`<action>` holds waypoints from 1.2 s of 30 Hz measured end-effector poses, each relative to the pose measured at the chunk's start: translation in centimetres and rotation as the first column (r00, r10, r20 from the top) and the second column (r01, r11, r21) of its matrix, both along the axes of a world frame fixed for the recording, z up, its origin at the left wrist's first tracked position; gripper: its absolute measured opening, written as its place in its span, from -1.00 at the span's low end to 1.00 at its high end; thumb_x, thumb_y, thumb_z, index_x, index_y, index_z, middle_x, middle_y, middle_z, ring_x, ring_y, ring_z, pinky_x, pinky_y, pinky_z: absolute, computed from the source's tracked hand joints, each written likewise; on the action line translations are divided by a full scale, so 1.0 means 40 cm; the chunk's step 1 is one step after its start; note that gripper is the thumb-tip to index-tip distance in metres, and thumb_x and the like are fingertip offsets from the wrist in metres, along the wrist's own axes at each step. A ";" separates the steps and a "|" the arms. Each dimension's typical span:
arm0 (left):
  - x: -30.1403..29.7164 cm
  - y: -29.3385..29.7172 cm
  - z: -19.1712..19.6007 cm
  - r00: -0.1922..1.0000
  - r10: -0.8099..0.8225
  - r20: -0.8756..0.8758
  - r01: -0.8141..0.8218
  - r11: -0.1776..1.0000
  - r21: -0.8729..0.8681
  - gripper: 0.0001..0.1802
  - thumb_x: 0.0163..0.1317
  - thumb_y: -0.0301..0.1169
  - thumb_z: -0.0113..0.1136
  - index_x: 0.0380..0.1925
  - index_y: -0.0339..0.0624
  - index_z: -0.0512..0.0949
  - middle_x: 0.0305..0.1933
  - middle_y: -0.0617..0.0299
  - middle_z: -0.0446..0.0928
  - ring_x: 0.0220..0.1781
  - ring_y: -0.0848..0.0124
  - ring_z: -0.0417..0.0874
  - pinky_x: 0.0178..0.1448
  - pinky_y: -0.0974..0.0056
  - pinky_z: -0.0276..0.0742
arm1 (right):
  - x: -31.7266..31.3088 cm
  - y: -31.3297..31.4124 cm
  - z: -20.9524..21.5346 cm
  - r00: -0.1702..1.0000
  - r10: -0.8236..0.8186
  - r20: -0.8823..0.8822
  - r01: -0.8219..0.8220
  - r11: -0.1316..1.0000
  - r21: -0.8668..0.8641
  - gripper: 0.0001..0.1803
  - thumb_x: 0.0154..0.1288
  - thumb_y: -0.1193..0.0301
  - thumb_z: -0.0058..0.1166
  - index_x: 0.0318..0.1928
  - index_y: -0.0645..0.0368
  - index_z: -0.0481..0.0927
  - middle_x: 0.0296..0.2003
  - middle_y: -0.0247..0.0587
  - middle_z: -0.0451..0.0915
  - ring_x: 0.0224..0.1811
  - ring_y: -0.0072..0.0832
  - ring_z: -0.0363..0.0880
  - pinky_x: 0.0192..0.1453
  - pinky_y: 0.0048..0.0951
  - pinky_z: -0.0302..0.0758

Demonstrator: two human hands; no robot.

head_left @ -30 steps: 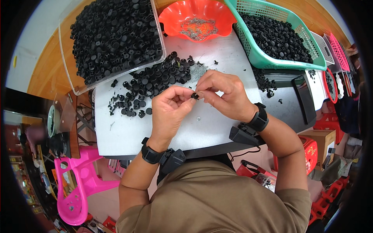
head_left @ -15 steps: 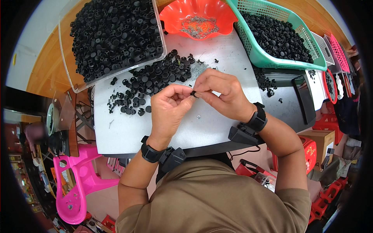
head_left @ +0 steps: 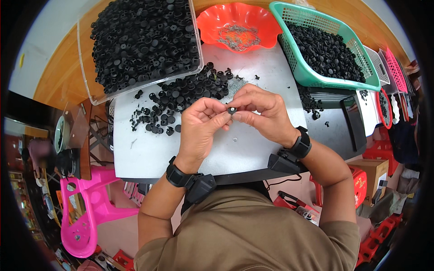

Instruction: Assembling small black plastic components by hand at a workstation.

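Between the fingertips of both hands is a small round black plastic part (head_left: 232, 110) with a pale spot in its middle. My left hand (head_left: 202, 126) pinches it from the left, thumb and forefinger together. From the other side, the thumb and fingers of my right hand (head_left: 262, 113) grip it too. Just beyond the hands lies a loose pile of black plastic caps (head_left: 181, 92) on the white tabletop (head_left: 253, 153). A cluster of thin, shiny metal pieces (head_left: 236, 85) rests at the pile's right end, partly hidden behind my right hand.
A clear bin (head_left: 202, 67) heaped with black caps stands far left. Beside it, a red scalloped bowl (head_left: 205, 27) holds metal pins. A green basket (head_left: 312, 81) of small black parts stands far right. A pink stool (head_left: 79, 230) is on the floor at left.
The black part has turned, so its pale-centred face now shows. Both hands remain pinched on it. The whole view has shifted slightly.
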State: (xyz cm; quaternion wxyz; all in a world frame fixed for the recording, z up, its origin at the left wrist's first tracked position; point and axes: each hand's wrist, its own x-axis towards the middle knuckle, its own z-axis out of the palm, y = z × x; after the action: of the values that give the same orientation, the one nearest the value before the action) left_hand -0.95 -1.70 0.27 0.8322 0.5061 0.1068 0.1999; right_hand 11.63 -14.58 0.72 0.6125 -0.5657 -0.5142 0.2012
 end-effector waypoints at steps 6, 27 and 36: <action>-0.050 0.010 0.043 0.970 0.078 -0.230 -0.036 0.982 0.185 -0.92 0.09 -0.60 0.23 -0.41 -0.26 0.52 -0.50 0.32 0.51 -0.54 0.66 0.46 -0.55 0.56 0.32 | -0.007 0.000 0.003 0.948 0.029 -0.316 -0.008 0.998 0.068 -0.83 0.08 0.68 0.12 -0.25 0.34 0.53 -0.31 -0.28 0.52 -0.29 -0.63 0.51 -0.29 -0.61 0.53; -0.146 0.089 0.059 0.855 0.488 -0.178 0.096 0.189 0.977 -0.78 -0.06 -0.54 0.31 -0.34 -0.27 0.57 -0.41 0.22 0.47 -0.40 0.44 0.52 -0.33 0.39 0.42 | -0.007 -0.009 0.020 0.911 0.114 -0.395 -0.108 0.993 0.037 -0.85 0.14 0.64 0.14 -0.24 0.29 0.53 -0.42 -0.32 0.52 -0.40 -0.66 0.53 -0.43 -0.62 0.55; -0.023 0.026 0.085 0.991 -0.069 -0.118 0.104 0.941 0.321 -0.75 0.17 -0.55 0.15 -0.11 -0.27 0.50 -0.35 0.22 0.57 -0.41 0.57 0.54 -0.35 0.50 0.45 | 0.011 -0.012 0.029 0.827 0.165 -0.537 -0.134 0.986 0.098 -0.85 0.13 0.69 0.11 -0.24 0.35 0.53 -0.41 -0.22 0.54 -0.40 -0.54 0.56 -0.41 -0.52 0.60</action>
State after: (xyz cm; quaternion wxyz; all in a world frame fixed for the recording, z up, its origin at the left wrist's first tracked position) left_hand -1.88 -0.66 3.67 0.7381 0.6508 0.0935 0.1512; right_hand 12.08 -15.07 1.90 0.7308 -0.4262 -0.3677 0.3860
